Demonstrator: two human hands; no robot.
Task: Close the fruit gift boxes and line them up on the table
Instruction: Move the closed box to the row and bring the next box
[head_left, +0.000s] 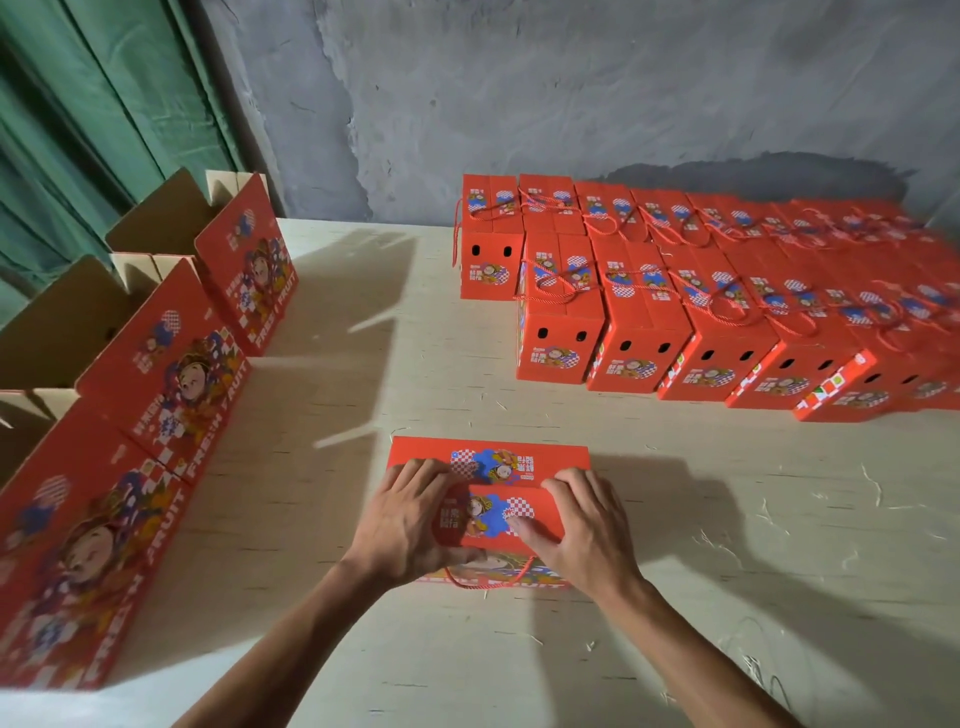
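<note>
A red fruit gift box (493, 462) stands on the pale table (363, 364) right in front of me, its two top flaps folded down. My left hand (410, 519) lies over the left end of the top, fingers curled round the near flap's edge. My right hand (582, 525) presses on the right end with fingers spread, thumb on the near flap. The box's red cord handle (493, 582) hangs loose on the near side. Several closed red boxes (644, 322) stand in two rows at the back right.
Three open red boxes (171, 374) with raised brown flaps stand in a line along the table's left edge. A grey wall (571, 93) rises behind the table and a green curtain (78, 104) hangs at the left. Straw bits litter the table's right side.
</note>
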